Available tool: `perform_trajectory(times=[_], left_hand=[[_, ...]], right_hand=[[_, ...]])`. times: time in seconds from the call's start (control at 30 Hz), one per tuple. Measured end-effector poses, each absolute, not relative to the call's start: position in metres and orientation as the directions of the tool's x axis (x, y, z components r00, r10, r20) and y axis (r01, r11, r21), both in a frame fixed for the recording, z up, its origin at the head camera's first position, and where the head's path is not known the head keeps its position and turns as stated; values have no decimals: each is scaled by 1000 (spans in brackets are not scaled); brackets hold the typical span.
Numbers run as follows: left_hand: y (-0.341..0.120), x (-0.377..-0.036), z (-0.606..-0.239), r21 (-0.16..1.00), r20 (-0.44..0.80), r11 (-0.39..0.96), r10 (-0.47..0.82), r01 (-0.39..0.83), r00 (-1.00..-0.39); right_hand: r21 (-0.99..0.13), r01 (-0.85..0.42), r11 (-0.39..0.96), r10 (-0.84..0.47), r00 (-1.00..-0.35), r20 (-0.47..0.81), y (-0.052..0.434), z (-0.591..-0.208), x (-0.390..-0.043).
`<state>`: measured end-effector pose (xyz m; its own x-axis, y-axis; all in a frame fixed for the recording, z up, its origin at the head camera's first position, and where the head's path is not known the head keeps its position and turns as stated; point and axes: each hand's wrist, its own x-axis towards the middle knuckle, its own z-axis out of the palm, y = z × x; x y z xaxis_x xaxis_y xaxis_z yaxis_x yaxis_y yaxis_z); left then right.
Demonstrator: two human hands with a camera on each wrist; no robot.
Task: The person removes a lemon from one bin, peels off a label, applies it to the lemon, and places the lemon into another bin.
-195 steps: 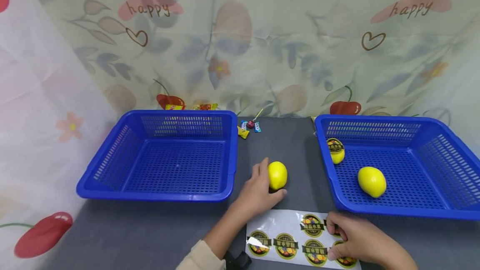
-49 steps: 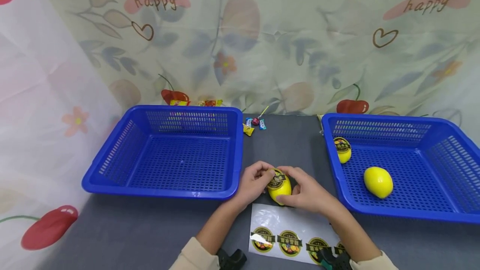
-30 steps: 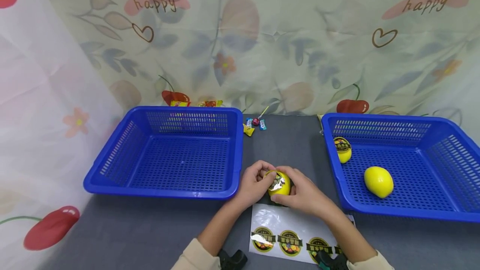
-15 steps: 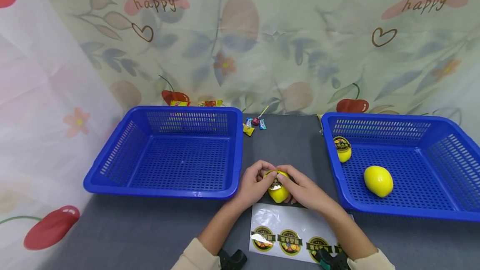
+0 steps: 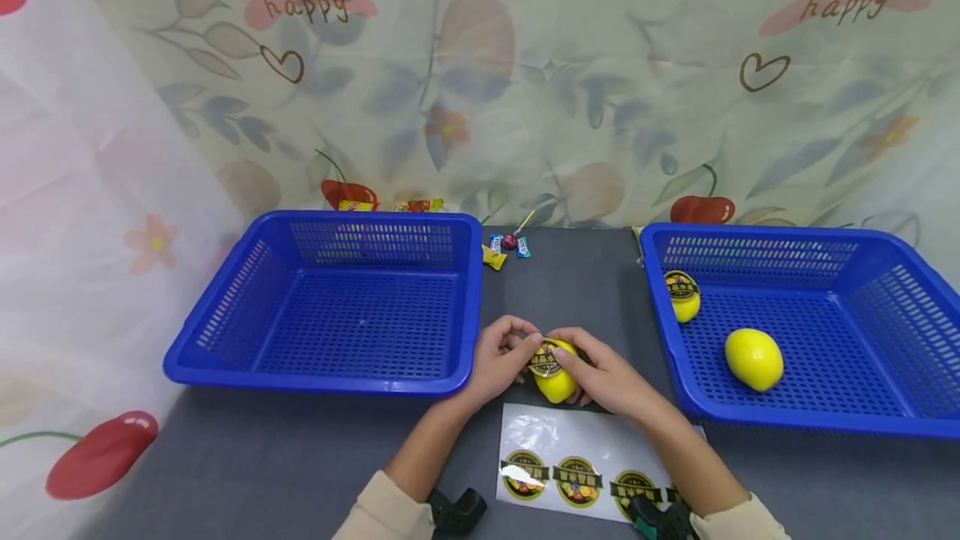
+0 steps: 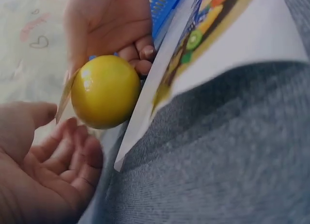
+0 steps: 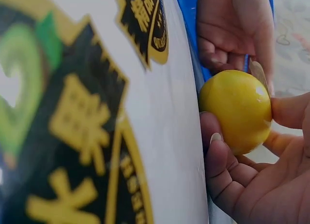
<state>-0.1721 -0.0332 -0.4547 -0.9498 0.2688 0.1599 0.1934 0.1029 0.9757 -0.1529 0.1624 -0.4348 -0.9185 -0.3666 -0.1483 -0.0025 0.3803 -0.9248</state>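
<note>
I see both hands meeting on one lemon [image 5: 556, 373] at the middle of the grey table [image 5: 300, 457], just past the sticker sheet [image 5: 577, 457]. My left hand [image 5: 498, 361] curls its fingers against the lemon from nine o'clock; my right hand [image 5: 611, 377] cups it from three o'clock, thumb and forefinger pinching the round sticker [image 5: 545, 358] on top of the fruit. The sticker's edge stands partly off the skin. At ten o'clock of the lemon sits the left blue basket [image 5: 330, 307]. At two o'clock the right blue basket [image 5: 810, 332] holds a plain lemon [image 5: 753, 359] and a labelled lemon [image 5: 682, 296]. Wrapped sweets [image 5: 504, 247] lie at twelve o'clock, near the curtain.
</note>
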Motion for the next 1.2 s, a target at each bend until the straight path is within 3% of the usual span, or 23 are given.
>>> perform_trajectory(times=[0.13,0.4,0.97,1.2], left_hand=[[-33,-170,-455,988,81,98,338,120,-938],[-34,-170,-454,993,83,51,355,108,-931],[-34,-172,-463,984,141,74,252,164,-957],[-34,-170,-460,999,-5,38,331,8,-944]], right_hand=[[-926,22,376,-362,-917,-169,164,-434,-154],[-931,22,364,-375,-912,-168,165,-430,-154],[-931,23,365,-371,-913,-168,169,-436,-157],[-937,41,348,-385,-905,-183,170,-434,-157]])
